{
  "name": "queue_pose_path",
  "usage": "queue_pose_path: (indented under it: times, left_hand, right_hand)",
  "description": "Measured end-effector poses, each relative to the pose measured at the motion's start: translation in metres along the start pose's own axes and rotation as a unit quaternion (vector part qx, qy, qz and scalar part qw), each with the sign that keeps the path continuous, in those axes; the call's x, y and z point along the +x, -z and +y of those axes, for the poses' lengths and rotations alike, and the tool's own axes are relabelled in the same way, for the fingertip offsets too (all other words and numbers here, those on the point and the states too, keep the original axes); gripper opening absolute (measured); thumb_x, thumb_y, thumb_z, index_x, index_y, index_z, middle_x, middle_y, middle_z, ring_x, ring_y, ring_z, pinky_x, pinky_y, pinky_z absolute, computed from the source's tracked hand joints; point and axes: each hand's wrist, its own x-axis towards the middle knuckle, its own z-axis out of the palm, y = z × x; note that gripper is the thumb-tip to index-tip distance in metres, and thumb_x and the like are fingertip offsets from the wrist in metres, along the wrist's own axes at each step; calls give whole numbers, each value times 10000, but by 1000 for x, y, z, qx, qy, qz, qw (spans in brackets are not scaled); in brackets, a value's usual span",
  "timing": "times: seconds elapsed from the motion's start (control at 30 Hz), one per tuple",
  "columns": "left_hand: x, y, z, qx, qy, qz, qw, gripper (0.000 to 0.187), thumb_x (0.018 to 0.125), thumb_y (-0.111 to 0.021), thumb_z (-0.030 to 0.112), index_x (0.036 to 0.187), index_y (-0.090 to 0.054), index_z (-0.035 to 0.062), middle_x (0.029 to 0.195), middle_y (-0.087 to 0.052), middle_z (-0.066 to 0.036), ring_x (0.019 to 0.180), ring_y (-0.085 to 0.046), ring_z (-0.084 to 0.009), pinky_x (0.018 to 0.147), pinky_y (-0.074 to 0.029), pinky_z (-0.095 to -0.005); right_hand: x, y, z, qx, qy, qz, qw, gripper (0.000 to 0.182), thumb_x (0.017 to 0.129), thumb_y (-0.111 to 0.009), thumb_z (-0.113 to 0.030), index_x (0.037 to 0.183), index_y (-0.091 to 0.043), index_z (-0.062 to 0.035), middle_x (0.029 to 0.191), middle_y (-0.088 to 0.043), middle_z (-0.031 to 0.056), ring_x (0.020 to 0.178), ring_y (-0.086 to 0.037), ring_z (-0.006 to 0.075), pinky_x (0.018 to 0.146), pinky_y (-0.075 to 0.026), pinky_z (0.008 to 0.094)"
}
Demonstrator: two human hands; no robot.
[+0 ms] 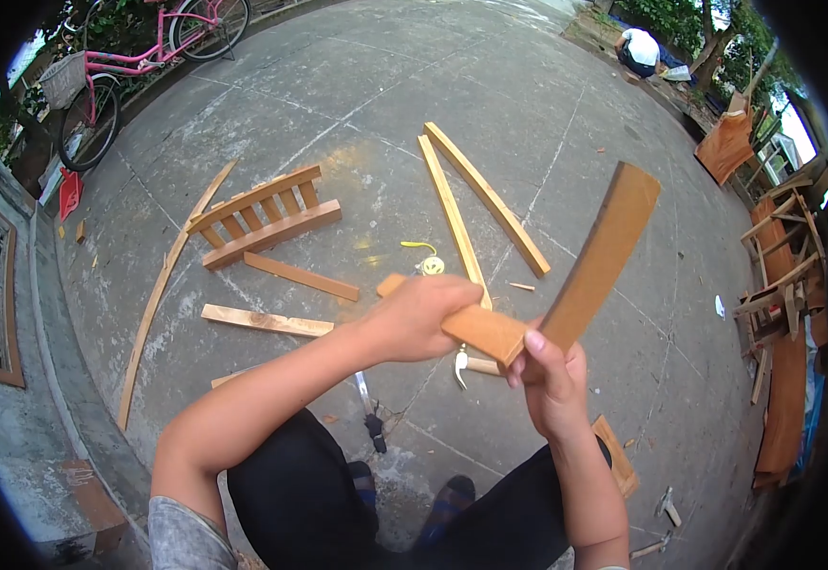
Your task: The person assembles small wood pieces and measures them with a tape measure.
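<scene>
My left hand [423, 313] is closed round a short wooden board [485, 332], whose far end shows past my knuckles. In my right hand [554, 375] is the lower end of a wider, slightly curved wooden piece [604, 252], which stands up and leans to the right. The board's near end meets the curved piece at my right fingers. Just below lies a hammer [463, 366], partly hidden by my right hand. Beyond my left hand a yellow tape measure [432, 265] rests on the concrete.
A slatted wooden frame [266, 217] and loose strips [276, 321] lie at the left. Two long bars [490, 199] lie ahead. A pink bicycle [138, 62] is at the upper left; a person [640, 49] crouches far off. Wooden furniture parts [784, 399] line the right edge.
</scene>
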Motion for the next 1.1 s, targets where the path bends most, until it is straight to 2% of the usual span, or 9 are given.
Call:
queue_pose_path:
  times: [0.23, 0.33, 0.47, 0.6, 0.73, 0.87, 0.97, 1.03, 1.1]
  left_hand:
    - [7, 14, -3, 6, 159, 116, 980, 201, 841, -714, 126, 869, -564, -5, 785, -631, -201, 770, -639, -434, 666, -472, -476]
    - [7, 21, -4, -25, 212, 104, 971, 244, 914, -685, 179, 810, -568, -8, 644, -527, -165, 586, -480, -248, 594, -405, -390]
    - [4, 23, -9, -64, 232, 91, 966, 310, 958, -656, 213, 778, -555, -19, 609, -488, -117, 597, -421, -159, 575, -379, -371]
    - [1, 15, -12, -72, 192, 83, 975, 343, 996, -635, 219, 775, -547, -28, 607, -483, -89, 604, -419, -130, 565, -365, -359]
    - [8, 25, -7, -77, 234, 33, 969, 337, 997, -639, 197, 767, -546, -31, 605, -480, -86, 608, -425, -120, 562, -369, -364]
    - [9, 22, -10, -86, 210, 34, 973, 305, 961, -660, 164, 760, -533, -28, 606, -483, -85, 604, -424, -125, 561, -375, -373]
    - [3, 20, -19, -95, 199, 23, 975, 259, 932, -660, 133, 767, -534, -22, 606, -498, -94, 590, -430, -154, 569, -389, -378]
    - [5, 16, -16, -101, 190, 24, 976, 242, 920, -664, 122, 771, -539, -22, 606, -503, -104, 588, -433, -160, 572, -395, -381]
    - [9, 24, -19, -97, 175, 25, 979, 227, 910, -666, 111, 773, -544, -23, 607, -504, -114, 585, -437, -168, 575, -400, -383]
  right_hand:
    - [-4, -1, 7, -214, 164, 80, 960, 281, 1100, -517, -250, 1113, -644, 1, 832, -598, 30, 833, -583, 110, 762, -466, 299]
    - [-8, -3, -8, -357, -33, 0, 933, 285, 1107, -488, -233, 1145, -646, 1, 839, -598, 35, 829, -584, 117, 739, -467, 300]
    - [-9, -18, -8, -132, 311, 136, 931, 252, 1094, -526, -217, 1060, -679, -18, 725, -561, -4, 664, -562, 104, 615, -461, 306]
    - [-13, -6, -9, -359, -28, -66, 931, 279, 1108, -458, -231, 1142, -605, 3, 831, -587, 59, 740, -571, 128, 666, -501, 300]
    - [-8, -28, -5, -76, 342, 152, 924, 264, 1090, -519, -200, 1044, -674, 8, 680, -544, -2, 604, -537, 105, 573, -463, 288]
    - [-20, -6, -26, -409, 52, -24, 911, 319, 1116, -459, -277, 1053, -643, -24, 736, -538, 14, 620, -503, 103, 572, -448, 280]
    - [-18, -3, -1, -298, 232, 90, 922, 322, 1116, -468, -271, 1062, -652, -13, 669, -507, -11, 604, -507, 92, 552, -416, 261]
    - [-12, -14, -17, -371, -11, 1, 929, 323, 1119, -451, -280, 1053, -640, -26, 706, -529, -2, 609, -493, 73, 544, -386, 238]
    - [-34, -10, -32, -314, 147, 73, 935, 308, 1108, -451, -261, 1057, -656, -36, 814, -572, 43, 611, -493, 87, 552, -408, 253]
